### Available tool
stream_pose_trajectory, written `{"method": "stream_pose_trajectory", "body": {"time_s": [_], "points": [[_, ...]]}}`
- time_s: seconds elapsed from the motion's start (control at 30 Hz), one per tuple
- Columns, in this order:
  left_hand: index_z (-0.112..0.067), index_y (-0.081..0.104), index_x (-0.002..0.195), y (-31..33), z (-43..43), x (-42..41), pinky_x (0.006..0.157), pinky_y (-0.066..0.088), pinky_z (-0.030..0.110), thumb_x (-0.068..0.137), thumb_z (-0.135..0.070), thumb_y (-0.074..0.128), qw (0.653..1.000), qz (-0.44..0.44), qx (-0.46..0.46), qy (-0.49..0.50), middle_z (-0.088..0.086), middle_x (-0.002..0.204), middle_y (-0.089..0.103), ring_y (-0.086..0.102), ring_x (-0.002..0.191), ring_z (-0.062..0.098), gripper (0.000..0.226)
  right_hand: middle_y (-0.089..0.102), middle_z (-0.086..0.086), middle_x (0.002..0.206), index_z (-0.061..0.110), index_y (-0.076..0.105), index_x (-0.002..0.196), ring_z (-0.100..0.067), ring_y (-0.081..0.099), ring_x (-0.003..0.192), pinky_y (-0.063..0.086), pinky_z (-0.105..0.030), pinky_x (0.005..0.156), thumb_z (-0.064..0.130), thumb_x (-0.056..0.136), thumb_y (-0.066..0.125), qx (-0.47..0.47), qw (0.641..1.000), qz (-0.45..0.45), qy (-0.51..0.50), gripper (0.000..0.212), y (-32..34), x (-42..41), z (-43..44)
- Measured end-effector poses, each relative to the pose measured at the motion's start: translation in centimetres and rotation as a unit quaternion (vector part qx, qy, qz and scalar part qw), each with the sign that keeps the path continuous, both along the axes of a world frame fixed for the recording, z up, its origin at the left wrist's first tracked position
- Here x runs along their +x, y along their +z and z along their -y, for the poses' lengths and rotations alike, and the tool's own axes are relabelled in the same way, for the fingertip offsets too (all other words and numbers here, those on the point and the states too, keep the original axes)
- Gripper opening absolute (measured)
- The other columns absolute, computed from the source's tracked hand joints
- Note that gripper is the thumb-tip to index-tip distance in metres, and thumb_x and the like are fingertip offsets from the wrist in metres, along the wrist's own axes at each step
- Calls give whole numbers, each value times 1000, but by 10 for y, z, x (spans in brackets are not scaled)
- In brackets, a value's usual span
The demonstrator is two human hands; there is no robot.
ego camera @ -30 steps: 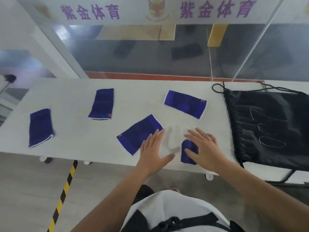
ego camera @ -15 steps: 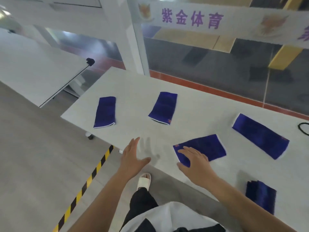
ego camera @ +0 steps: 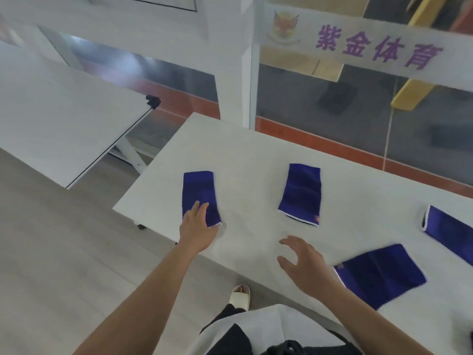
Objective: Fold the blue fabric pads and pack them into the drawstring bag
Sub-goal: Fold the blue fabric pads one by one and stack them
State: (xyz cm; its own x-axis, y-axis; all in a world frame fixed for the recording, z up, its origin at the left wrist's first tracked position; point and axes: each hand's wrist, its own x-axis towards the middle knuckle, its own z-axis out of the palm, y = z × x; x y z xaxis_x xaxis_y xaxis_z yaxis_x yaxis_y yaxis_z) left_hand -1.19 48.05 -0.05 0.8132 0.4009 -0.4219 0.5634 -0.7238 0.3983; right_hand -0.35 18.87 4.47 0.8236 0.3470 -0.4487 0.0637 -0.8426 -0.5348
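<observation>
Several blue fabric pads lie flat on the white table (ego camera: 250, 155). My left hand (ego camera: 195, 230) rests with spread fingers on the near end of the leftmost pad (ego camera: 198, 193). A second pad (ego camera: 302, 193) lies in the middle, farther back. My right hand (ego camera: 304, 262) hovers open above the table's near edge, just left of a slanted pad (ego camera: 381, 274). Another pad (ego camera: 450, 231) is cut off by the right edge. The drawstring bag is out of view.
A second white table (ego camera: 58, 124) stands to the left across a strip of grey floor. A glass wall with a white post (ego camera: 245, 73) and a red floor strip runs behind the table. My slippered foot (ego camera: 240, 294) shows under the near edge.
The view has swung left, so the folded pad and the bag left the frame. My left hand reached forward onto the leftmost pad. My right hand lifted off the slanted pad.
</observation>
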Motion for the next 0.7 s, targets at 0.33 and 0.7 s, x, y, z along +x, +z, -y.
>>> {"method": "stream_pose_trajectory", "body": {"time_s": [0.33, 0.7], "points": [[-26, 0, 160, -23, -66, 69, 123, 20, 43, 101, -36, 45, 975, -123, 64, -173, 1, 169, -6, -4, 155, 34, 75, 48, 3, 150, 25, 57, 135, -18, 45, 138, 31, -38, 117, 31, 94, 64, -17, 994, 5, -106, 42, 7, 2, -14], [-26, 14, 159, -8, 86, 19, 115, 32, 42, 100, -42, 45, 938, -69, 70, -333, 11, 164, 15, 22, 145, 39, 69, 48, 5, 149, 26, 50, 142, -18, 48, 134, 38, -35, 113, 35, 95, 61, -48, 986, -49, -149, 49, -6, -12, -17]]}}
